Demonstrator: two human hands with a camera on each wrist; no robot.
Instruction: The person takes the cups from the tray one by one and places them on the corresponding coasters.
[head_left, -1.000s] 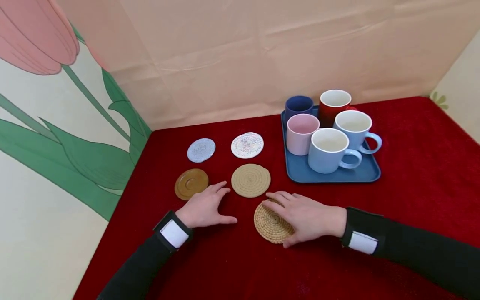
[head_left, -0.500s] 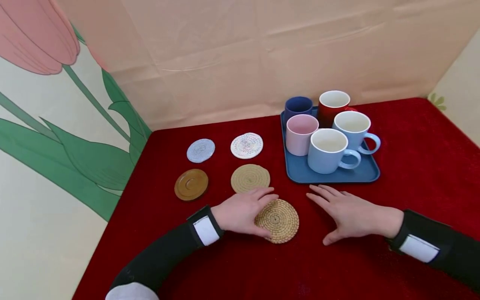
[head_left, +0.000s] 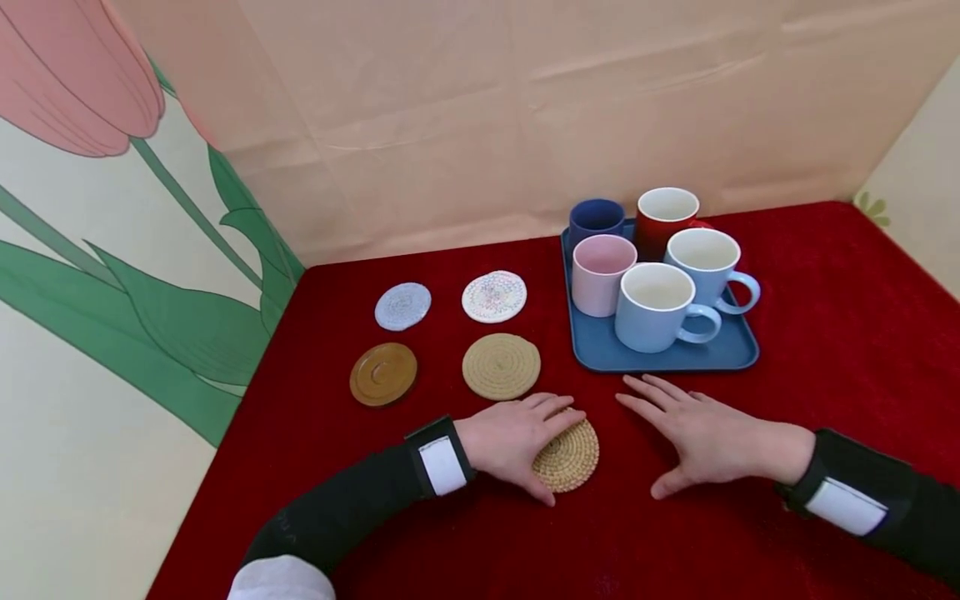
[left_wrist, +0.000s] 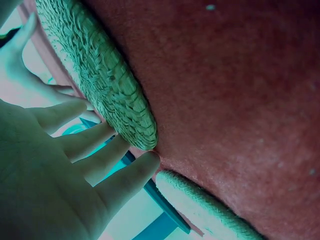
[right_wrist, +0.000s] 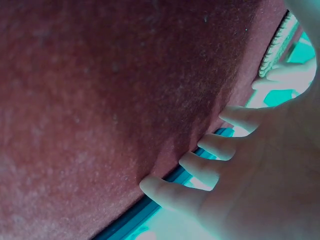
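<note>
Woven straw coaster nearest us on red cloth, left hand flat on its left half, fingers straight and slightly spread. Right hand flat on cloth just beside it, fingers fanned, holding nothing. We judge best handling: press light, slide flat, keep clear of tan coiled coaster just beyond. Farther: brown saucer-like coaster, two pale coasters, blue tray with five mugs.

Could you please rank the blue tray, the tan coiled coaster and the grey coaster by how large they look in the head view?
1. blue tray, plainly largest.
2. tan coiled coaster.
3. grey coaster, smallest, though it lies farther from the camera, so its true size may be closer.
</note>
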